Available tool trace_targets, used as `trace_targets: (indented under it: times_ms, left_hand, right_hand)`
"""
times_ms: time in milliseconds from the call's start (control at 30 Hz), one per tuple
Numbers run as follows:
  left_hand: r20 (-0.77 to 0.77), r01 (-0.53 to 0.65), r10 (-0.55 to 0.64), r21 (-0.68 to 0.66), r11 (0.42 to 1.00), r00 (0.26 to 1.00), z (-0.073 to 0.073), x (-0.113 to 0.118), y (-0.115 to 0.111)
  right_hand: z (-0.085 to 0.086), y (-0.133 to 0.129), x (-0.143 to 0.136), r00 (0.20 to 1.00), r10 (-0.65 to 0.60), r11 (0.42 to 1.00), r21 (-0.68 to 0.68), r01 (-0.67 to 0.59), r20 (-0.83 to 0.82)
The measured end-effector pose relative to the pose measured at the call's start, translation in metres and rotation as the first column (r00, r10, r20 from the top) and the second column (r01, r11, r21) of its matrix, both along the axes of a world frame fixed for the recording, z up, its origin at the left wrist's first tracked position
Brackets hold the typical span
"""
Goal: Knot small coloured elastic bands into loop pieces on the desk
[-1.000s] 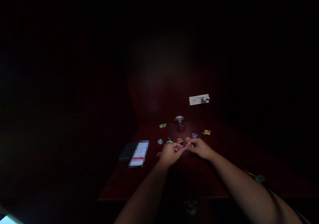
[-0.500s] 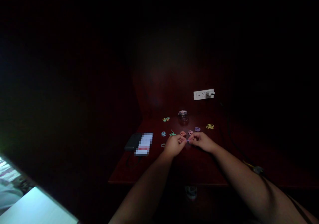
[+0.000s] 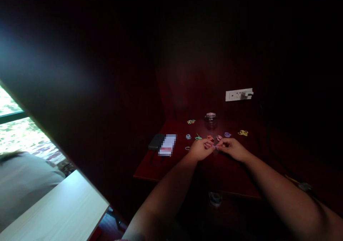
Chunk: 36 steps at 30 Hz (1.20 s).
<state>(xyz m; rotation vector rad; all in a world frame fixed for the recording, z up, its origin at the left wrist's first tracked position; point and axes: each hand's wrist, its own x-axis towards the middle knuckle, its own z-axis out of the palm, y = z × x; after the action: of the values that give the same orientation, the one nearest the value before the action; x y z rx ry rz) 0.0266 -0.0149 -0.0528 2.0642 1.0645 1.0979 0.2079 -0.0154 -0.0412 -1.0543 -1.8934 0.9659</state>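
Observation:
My left hand (image 3: 202, 150) and my right hand (image 3: 232, 149) meet above the dark red table. Their fingertips pinch a small purple elastic band (image 3: 215, 146) between them; its ends are hidden by the fingers. Just beyond the hands lie little heaps of similar bands: blue bands (image 3: 188, 136), green bands (image 3: 198, 137), orange bands (image 3: 210, 137), pink bands (image 3: 219, 137) and purple bands (image 3: 227, 134). Yellow bands (image 3: 243, 132) are farther right. Mixed-colour bands (image 3: 191, 121) sit farther back, and another band (image 3: 187, 148) is partly visible left of my left hand.
A clear lidded jar (image 3: 211, 121) stands at the back. On the left are a phone (image 3: 168, 144) and a black box (image 3: 156, 141) with a cable. A wall socket (image 3: 239, 95) holds a plug. Beyond the partition, a person (image 3: 32, 184) is beside a pale table (image 3: 61, 209).
The view has swung left, so the table and hands appear farther right and slightly higher. More of the neighbouring table and person shows. Both hands keep their pinch on the band.

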Motion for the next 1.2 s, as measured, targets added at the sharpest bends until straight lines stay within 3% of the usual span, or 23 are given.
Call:
trace_targets:
  times_ms: [233,533,1200]
  left_hand:
    - [0.047,0.0,0.002,-0.057,0.998,0.999,0.0057,0.001,-0.0043]
    - [0.103,0.047,-0.04,-0.059,0.997,0.994,0.0092,0.0003,-0.0031]
    - [0.057,0.055,-0.054,-0.027,0.998,0.997,0.0061,-0.0034,0.0018]
  right_hand:
    - [0.0017,-0.0018,-0.0003,0.999,-0.043,0.999,0.025,0.043,0.021]
    - [0.0021,0.0007,-0.0017,0.992,-0.094,0.995,0.018,0.096,-0.09]
    - [-0.0032,0.0071,-0.0018,0.983,0.049,0.997,-0.056,-0.06,-0.177]
